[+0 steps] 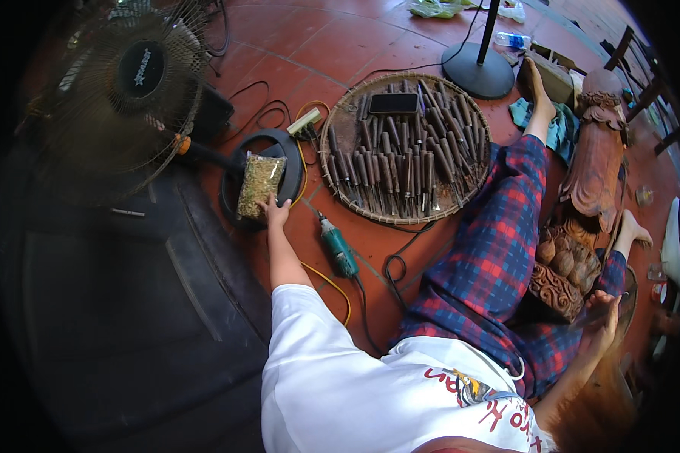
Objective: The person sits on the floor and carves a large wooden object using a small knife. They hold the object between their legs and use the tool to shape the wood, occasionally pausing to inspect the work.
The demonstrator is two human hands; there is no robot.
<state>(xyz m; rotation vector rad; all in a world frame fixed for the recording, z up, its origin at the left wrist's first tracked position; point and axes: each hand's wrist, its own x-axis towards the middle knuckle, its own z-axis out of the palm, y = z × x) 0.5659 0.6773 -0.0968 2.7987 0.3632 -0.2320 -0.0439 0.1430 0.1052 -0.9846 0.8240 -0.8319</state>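
Note:
My left hand (pixel 276 212) reaches out to a clear plastic bag of dried yellow-green flakes (pixel 260 181), which lies on the round black fan base. Its fingers are spread, with fingertips on the bag's lower right side and the thumb apart from it. At the far right, my right hand (pixel 601 317) is beside a carved brown wood block (pixel 557 291), near my bent leg. Its fingers look loosely curled and apart, and I see nothing in them. A teal power tool (pixel 338 248) with a black cord lies on the floor near my left forearm.
A round woven tray (pixel 327 162) holds many wood-handled carving tools and a black phone (pixel 394 103). The standing fan (pixel 140 72) is at the left, a white power strip (pixel 304 121) beside its base. Cords cross the red tiles. A carved wooden column (pixel 593 166) lies right.

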